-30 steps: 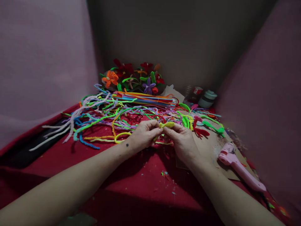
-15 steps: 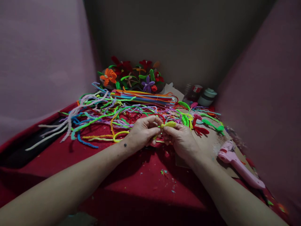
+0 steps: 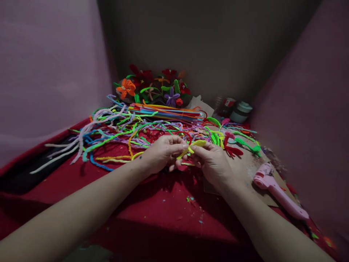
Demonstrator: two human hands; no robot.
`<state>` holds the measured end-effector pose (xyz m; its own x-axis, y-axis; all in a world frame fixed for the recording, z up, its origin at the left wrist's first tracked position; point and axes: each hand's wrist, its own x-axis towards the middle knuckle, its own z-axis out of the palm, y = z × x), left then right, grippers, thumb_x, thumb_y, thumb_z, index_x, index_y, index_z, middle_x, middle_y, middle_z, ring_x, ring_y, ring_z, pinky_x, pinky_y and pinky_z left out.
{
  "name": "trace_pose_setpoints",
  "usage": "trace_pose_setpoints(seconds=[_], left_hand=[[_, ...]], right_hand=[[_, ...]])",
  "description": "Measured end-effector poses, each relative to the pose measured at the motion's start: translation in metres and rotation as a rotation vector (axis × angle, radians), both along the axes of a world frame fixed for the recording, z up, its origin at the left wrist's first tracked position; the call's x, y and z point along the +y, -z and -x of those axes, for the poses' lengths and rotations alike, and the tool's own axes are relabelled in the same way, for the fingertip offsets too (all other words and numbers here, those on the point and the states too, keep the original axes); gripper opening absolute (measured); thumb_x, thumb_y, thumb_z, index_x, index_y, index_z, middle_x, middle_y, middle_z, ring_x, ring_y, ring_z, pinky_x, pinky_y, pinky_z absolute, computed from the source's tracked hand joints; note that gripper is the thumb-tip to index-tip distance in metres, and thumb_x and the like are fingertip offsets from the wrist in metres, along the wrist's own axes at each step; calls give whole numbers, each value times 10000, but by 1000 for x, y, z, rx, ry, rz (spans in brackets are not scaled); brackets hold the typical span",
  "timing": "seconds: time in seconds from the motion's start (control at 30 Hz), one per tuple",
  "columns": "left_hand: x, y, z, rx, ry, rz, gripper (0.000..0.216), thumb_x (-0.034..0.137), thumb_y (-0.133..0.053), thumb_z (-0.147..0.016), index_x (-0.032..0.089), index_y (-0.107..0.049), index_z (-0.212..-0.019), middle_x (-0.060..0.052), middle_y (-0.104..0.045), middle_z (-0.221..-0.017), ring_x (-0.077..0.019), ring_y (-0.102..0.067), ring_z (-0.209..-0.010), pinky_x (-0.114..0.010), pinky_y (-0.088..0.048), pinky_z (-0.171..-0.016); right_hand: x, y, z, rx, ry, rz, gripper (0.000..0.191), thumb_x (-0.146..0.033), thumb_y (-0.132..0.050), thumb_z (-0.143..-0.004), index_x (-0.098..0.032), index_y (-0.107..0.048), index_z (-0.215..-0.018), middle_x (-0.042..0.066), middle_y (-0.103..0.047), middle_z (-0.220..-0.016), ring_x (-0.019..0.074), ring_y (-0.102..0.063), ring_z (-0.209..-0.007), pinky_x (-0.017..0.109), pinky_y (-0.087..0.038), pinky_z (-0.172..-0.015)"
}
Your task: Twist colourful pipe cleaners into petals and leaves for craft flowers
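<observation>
Both hands meet over the red cloth (image 3: 163, 214) and pinch one yellow pipe cleaner (image 3: 196, 144) folded into a small loop. My left hand (image 3: 160, 154) grips its left part with thumb and fingertips closed. My right hand (image 3: 214, 162) pinches the right part, with the yellow loop sticking up above its fingers. Just behind the hands spreads a tangled heap of loose pipe cleaners (image 3: 122, 127) in many colours.
A bundle of straight pipe cleaners (image 3: 166, 111) lies behind the heap. Finished pipe-cleaner flowers (image 3: 152, 87) stand at the back wall. Two small jars (image 3: 236, 109) sit at the back right. A pink glue gun (image 3: 278, 194) rests on brown cardboard (image 3: 253, 167) at the right.
The left hand turned slightly and shifted its grip along the yellow pipe cleaner; its loose yellow tail moved. The view drifted a little.
</observation>
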<state>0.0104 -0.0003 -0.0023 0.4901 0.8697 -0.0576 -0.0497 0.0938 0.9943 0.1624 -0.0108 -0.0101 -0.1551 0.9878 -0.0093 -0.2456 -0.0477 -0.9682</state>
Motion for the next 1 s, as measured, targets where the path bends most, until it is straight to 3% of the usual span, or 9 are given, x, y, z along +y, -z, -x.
trace_pose_setpoints(seconds=[0.13, 0.3, 0.5, 0.6, 0.7, 0.83, 0.9, 1.0], left_hand=[[6, 3, 5, -71, 184, 233, 137, 255, -575, -757, 123, -542, -742, 15, -561, -611, -26, -405, -321, -148, -318, -273], [6, 5, 5, -122, 127, 268, 160, 267, -600, -741, 126, -541, -696, 45, -516, -560, -10, -364, -310, -133, -272, -258], [5, 1, 3, -135, 117, 311, 168, 263, -578, -741, 137, -516, -651, 67, -436, -474, -9, -286, -301, -134, -230, -270], [2, 0, 2, -50, 113, 249, 193, 290, -551, -747, 154, -485, -628, 76, -384, -447, -18, -237, -295, -157, -197, -275], [-4, 0, -2, 188, -37, -52, 179, 298, -510, -759, 165, -484, -641, 70, -376, -465, -33, -260, -325, -178, -209, -320], [-13, 4, -5, 698, -252, -910, 168, 226, -449, -792, 156, -543, -672, 17, -470, -560, -75, -409, -488, -211, -298, -472], [-15, 7, -5, 917, -260, -1236, 213, 213, -404, -831, 157, -569, -709, -12, -513, -610, -99, -444, -534, -233, -296, -496], [-17, 9, -3, 1098, -239, -1502, 259, 194, -352, -872, 162, -593, -784, -34, -541, -641, -124, -481, -575, -250, -316, -519]], right_hand=[[-3, 0, -2, -230, 99, -220, 94, -252, -619, -673, -158, -616, -666, -5, -579, -622, 112, -491, -566, 235, -387, -528], [-3, 6, -4, -438, 198, -537, 83, -211, -563, -752, -168, -606, -697, -3, -572, -660, 116, -492, -620, 242, -405, -609], [-4, 8, -6, -521, 231, -624, 96, -226, -544, -787, -188, -589, -711, -4, -551, -658, 120, -484, -615, 243, -393, -609], [-5, 8, -6, -546, 244, -650, 100, -232, -539, -792, -197, -588, -712, 2, -554, -668, 129, -491, -627, 255, -390, -628], [-7, 8, -5, -574, 264, -640, 89, -224, -539, -781, -198, -588, -712, 5, -559, -671, 132, -494, -627, 261, -386, -632], [-9, 7, -1, -583, 282, -551, 79, -206, -543, -746, -181, -584, -684, -9, -545, -632, 113, -463, -589, 249, -366, -596], [-9, 5, 1, -472, 235, -416, 87, -212, -550, -719, -173, -562, -643, -21, -513, -595, 98, -426, -550, 238, -344, -543], [-5, 2, 3, -162, 74, -86, 156, -219, -565, -651, -178, -472, -533, -56, -393, -474, 69, -308, -434, 219, -238, -408]])
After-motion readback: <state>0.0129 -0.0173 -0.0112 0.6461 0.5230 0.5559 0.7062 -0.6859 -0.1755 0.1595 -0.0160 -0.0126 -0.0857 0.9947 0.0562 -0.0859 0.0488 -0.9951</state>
